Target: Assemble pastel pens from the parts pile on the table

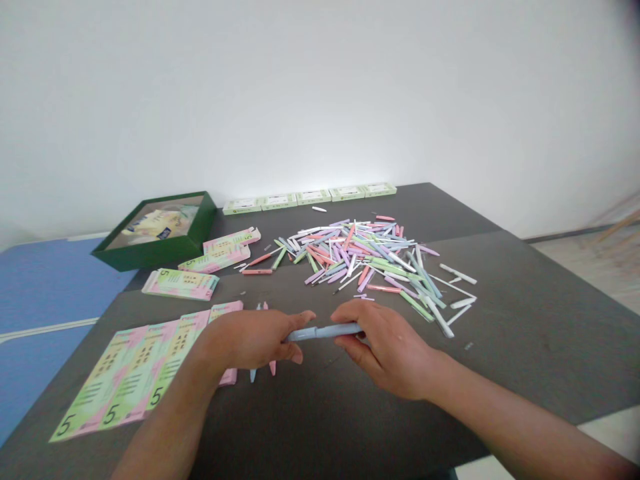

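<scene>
Pale blue plastic pen (324,331) gripped between both hands, above the table.

Left hand (250,340) and right hand (390,350) are closed around it, one at each end. Just below the left hand lie a blue pen piece (253,375) and a pink pen piece (273,367). Farther away, a loose heap of pastel pen parts (360,257) lies on the dark grey table (525,320), and printed pink-and-green card sheets (130,380) lie at the left.

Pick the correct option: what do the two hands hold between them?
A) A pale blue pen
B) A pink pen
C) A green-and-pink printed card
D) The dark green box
A: the left hand and right hand both grip the ends of a pale blue pen held level between them.
</scene>
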`<state>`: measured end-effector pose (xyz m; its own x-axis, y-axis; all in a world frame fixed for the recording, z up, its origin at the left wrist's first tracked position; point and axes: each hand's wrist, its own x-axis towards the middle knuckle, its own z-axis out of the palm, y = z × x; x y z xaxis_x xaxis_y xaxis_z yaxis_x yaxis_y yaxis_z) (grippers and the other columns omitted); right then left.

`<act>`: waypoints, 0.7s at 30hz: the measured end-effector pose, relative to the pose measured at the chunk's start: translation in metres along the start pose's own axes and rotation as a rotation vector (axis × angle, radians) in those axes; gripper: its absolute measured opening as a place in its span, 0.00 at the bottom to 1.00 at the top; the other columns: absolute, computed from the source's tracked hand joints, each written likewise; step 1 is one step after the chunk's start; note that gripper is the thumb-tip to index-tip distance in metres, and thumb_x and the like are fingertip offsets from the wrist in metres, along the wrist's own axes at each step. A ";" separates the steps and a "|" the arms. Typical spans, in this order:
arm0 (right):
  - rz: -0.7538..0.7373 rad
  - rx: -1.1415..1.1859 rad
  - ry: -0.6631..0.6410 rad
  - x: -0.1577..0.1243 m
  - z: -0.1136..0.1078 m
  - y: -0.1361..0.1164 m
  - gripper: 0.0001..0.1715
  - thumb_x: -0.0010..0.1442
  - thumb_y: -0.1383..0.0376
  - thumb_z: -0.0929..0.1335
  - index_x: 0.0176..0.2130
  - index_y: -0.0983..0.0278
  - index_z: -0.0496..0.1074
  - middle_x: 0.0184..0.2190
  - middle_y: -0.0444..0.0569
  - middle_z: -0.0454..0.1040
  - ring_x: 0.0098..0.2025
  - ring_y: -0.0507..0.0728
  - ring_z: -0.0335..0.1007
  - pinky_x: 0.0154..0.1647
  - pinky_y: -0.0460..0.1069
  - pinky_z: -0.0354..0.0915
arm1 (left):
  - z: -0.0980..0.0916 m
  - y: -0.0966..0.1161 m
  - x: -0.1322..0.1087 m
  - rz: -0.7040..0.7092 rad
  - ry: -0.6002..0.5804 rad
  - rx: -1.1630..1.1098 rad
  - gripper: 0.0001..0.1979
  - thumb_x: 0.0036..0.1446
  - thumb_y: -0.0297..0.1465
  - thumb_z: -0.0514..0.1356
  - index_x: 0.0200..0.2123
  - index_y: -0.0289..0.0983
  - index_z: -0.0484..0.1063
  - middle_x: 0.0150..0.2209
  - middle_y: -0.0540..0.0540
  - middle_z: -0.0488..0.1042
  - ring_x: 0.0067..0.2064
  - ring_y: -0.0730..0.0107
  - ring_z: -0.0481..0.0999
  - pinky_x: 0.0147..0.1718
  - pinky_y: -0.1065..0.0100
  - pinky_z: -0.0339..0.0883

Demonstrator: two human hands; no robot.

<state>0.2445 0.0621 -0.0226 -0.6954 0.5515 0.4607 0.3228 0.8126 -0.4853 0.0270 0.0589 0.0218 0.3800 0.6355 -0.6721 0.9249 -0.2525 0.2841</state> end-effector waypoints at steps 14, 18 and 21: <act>-0.039 0.025 0.029 0.003 -0.004 0.001 0.07 0.60 0.62 0.64 0.36 0.65 0.65 0.29 0.47 0.68 0.31 0.53 0.61 0.31 0.47 0.55 | 0.002 0.002 -0.002 -0.004 -0.021 -0.029 0.33 0.57 0.34 0.54 0.64 0.41 0.43 0.41 0.45 0.77 0.38 0.64 0.77 0.35 0.69 0.68; -0.007 -0.048 0.005 0.005 -0.006 0.002 0.12 0.59 0.58 0.65 0.31 0.65 0.66 0.25 0.46 0.66 0.29 0.53 0.59 0.29 0.47 0.52 | 0.003 0.000 -0.002 0.016 -0.010 -0.041 0.33 0.57 0.35 0.53 0.64 0.41 0.44 0.40 0.46 0.77 0.38 0.65 0.77 0.34 0.70 0.68; 0.015 -0.081 -0.038 0.007 -0.009 -0.001 0.11 0.60 0.58 0.64 0.33 0.65 0.66 0.26 0.46 0.67 0.29 0.53 0.59 0.30 0.47 0.52 | 0.004 0.000 -0.002 0.014 -0.007 -0.040 0.33 0.58 0.35 0.53 0.64 0.42 0.44 0.41 0.46 0.77 0.37 0.65 0.77 0.34 0.70 0.68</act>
<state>0.2453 0.0668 -0.0125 -0.7132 0.5576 0.4248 0.3831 0.8176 -0.4300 0.0262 0.0551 0.0199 0.3928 0.6272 -0.6725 0.9185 -0.2318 0.3204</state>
